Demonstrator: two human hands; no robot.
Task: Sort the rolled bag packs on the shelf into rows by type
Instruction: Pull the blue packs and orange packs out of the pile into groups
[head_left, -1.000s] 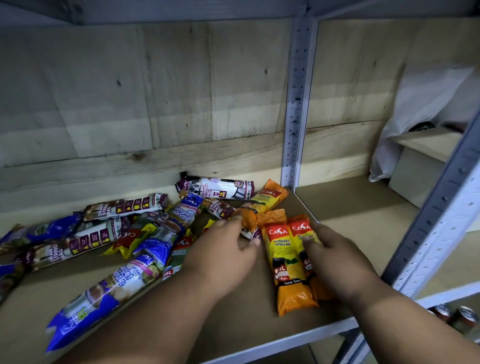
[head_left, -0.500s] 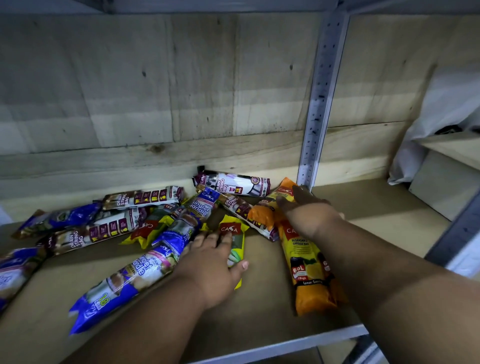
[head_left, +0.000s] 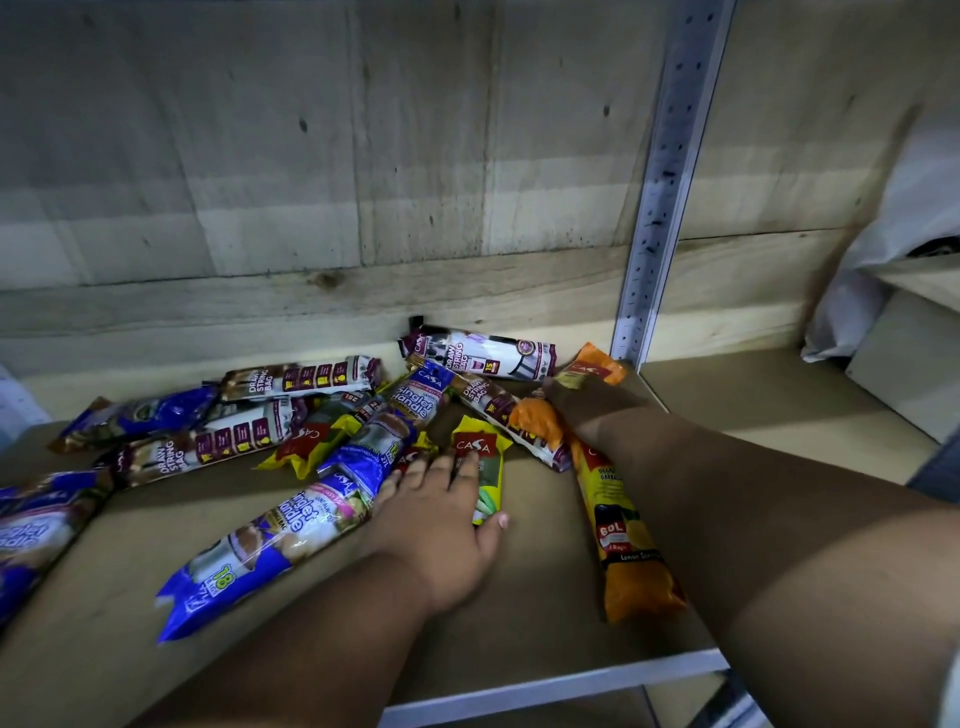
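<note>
Wooden shelf (head_left: 545, 597), dim. Right hand (head_left: 587, 410) grabs far orange pack (head_left: 592, 371); left hand (head_left: 441, 519) rests flat on yellow pack (head_left: 480, 449). Pulling risks dragging the drawstring pack (head_left: 498, 410) beside that grip.

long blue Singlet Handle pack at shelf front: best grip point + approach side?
Grip the blue Singlet Handle pack around its middle, coming from above with fingers across its width. It lies flat and diagonal on the shelf, near end free, far end tucked among other packs beside the left hand. The crimped ends look flat and slippery, so a mid-body wrap is probably steadier.
</note>
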